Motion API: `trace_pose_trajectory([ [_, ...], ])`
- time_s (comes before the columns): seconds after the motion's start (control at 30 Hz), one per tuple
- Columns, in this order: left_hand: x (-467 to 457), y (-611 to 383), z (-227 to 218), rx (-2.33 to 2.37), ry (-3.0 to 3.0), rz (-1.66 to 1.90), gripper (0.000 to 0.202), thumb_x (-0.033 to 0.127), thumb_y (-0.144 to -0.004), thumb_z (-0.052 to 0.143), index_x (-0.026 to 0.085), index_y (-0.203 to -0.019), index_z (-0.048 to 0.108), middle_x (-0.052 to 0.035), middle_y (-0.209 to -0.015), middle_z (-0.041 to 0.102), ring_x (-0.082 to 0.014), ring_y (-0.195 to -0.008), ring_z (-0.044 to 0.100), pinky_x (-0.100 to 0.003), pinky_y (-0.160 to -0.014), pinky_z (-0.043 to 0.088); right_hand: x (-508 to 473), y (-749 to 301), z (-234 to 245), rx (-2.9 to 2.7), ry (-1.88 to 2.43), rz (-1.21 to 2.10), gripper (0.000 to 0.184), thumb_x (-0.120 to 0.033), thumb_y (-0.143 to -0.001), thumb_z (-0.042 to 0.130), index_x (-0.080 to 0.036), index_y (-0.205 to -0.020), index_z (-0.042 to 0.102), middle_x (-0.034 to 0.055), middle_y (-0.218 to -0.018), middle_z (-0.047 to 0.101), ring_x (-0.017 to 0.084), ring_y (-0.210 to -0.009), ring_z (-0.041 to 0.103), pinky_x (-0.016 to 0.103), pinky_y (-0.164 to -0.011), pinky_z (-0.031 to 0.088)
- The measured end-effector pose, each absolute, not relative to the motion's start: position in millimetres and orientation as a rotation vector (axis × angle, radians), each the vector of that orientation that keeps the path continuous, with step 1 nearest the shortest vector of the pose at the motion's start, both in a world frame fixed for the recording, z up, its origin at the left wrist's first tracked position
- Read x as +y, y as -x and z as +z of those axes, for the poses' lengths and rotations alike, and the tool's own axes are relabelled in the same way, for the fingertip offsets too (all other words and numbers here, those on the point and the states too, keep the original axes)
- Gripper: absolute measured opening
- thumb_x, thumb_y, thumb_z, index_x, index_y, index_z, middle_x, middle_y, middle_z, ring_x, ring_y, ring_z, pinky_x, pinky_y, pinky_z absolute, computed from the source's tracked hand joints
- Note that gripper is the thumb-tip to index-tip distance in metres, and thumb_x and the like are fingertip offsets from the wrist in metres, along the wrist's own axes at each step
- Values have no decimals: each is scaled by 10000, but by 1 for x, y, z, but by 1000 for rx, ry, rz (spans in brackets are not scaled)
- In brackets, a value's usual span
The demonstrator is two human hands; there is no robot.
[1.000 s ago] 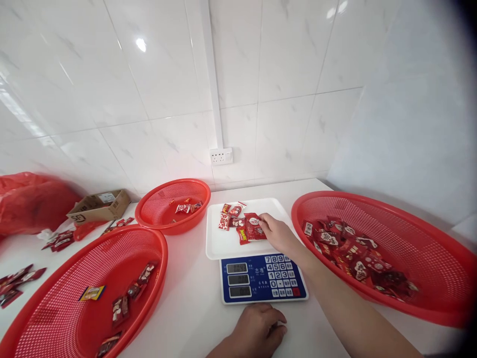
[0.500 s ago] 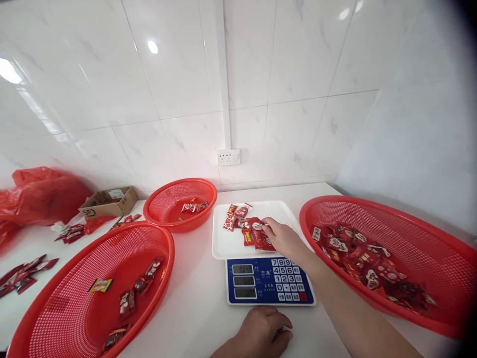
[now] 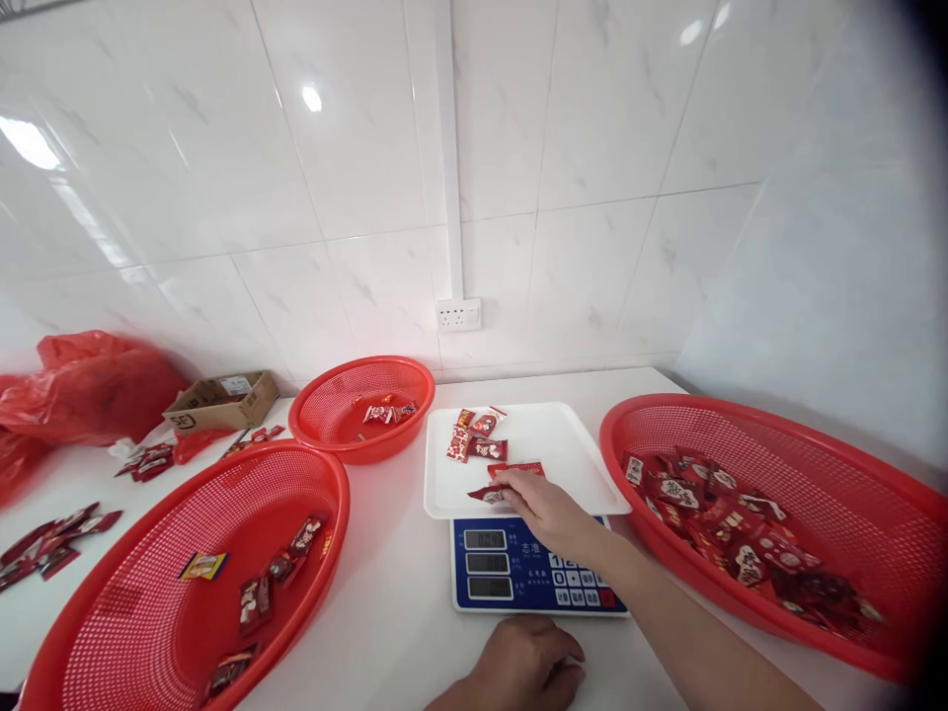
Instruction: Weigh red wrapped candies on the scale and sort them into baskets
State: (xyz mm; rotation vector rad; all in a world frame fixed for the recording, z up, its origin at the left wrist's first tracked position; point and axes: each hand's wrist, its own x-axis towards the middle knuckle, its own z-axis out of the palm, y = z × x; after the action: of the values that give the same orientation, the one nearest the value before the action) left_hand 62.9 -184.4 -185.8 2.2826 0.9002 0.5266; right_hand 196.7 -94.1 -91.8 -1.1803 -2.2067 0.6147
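Observation:
My right hand [image 3: 544,509] reaches over the white scale tray [image 3: 563,444], its fingers pinched on a small dark red candy packet [image 3: 487,494] with pale print. A larger red packet [image 3: 519,469] lies just behind those fingers, partly covered. Further back on the tray sit several wrapped candies [image 3: 478,446]. Below, the blue scale panel [image 3: 511,583] has lit displays too faint to read surely; my right hand and wrist cover part of its keys. My left hand [image 3: 529,660] rests on the white table in front of the scale, fingers curled in, nothing seen in them.
A large red basket [image 3: 652,405] with many red packets stands right. On the left are another large red basket [image 3: 337,494] and a smaller one [image 3: 296,415], each holding a few candies. Beyond are loose packets [image 3: 59,543], a cardboard box [image 3: 222,403] and a red plastic bag [image 3: 96,385].
My right hand has moved nearer and lower on the tray, from the larger red packet to a small dark one. The yellow-lettered candy there no longer shows. My left hand stays put.

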Motion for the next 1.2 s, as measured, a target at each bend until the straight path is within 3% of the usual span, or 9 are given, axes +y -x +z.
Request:
trace_pose_trajectory([
  [0.13, -184, -64, -188, 896, -2290, 519, 244, 179, -765, 574, 175, -981, 687, -62, -856, 703, -166, -738, 653, -213, -694, 495, -89, -190, -76, -2222, 1160, 600, 279, -263, -946, 316, -197, -1109, 533, 74, -1114, 622, 195, -1044, 567, 357, -894, 438],
  [0.33, -184, -64, -192, 905, -2295, 540, 244, 159, -757, 570, 174, -973, 683, -57, -851, 702, -166, -739, 653, -217, -692, 495, -41, -154, -70, -2421, 1020, 379, 252, -183, -926, 352, -166, -1058, 566, 107, -1183, 586, 239, -1259, 405, 406, -1014, 323],
  [0.5, -183, -64, -191, 912, -2299, 540, 245, 167, -755, 576, 160, -972, 690, -69, -846, 711, -169, -721, 664, -215, -684, 504, -33, -149, -73, -2500, 1168, 427, 226, -190, -927, 349, -161, -999, 562, 105, -1013, 638, 232, -981, 580, 343, -807, 422],
  [0.6, -182, -65, -191, 906, -2311, 526, 250, 151, -741, 579, 147, -961, 698, -80, -855, 719, -179, -733, 674, -220, -691, 512, -39, -154, -70, -2461, 1188, 533, 238, -234, -940, 328, -191, -1024, 547, 69, -958, 648, 205, -871, 599, 303, -732, 421],
  [0.73, -180, -66, -191, 892, -2309, 517, 252, 136, -724, 584, 137, -947, 703, -83, -850, 721, -184, -733, 681, -219, -689, 520, -23, -153, -62, -2337, 1194, 549, 250, -197, -933, 333, -180, -1053, 552, 77, -1068, 616, 182, -962, 566, 287, -804, 407],
  [0.9, -178, -66, -196, 918, -2290, 469, 261, 138, -716, 606, 148, -959, 703, -81, -865, 717, -186, -733, 684, -217, -681, 524, 19, -145, -60, -2311, 1294, 502, 259, -162, -923, 348, -165, -1084, 550, 97, -1145, 571, 197, -1055, 519, 354, -936, 326],
  [1.07, -177, -65, -195, 919, -2255, 468, 252, 153, -745, 594, 153, -973, 703, -83, -893, 718, -188, -748, 686, -215, -681, 524, 26, -150, -66, -2291, 1388, 655, 225, -219, -932, 351, -207, -1056, 538, 51, -952, 643, 184, -880, 585, 295, -785, 397],
  [1.2, -178, -64, -191, 902, -2260, 478, 256, 142, -728, 600, 141, -962, 704, -88, -878, 718, -197, -741, 687, -223, -683, 528, 7, -159, -64, -2244, 1414, 734, 210, -252, -938, 339, -232, -1044, 519, 37, -947, 644, 175, -860, 584, 270, -739, 405],
])
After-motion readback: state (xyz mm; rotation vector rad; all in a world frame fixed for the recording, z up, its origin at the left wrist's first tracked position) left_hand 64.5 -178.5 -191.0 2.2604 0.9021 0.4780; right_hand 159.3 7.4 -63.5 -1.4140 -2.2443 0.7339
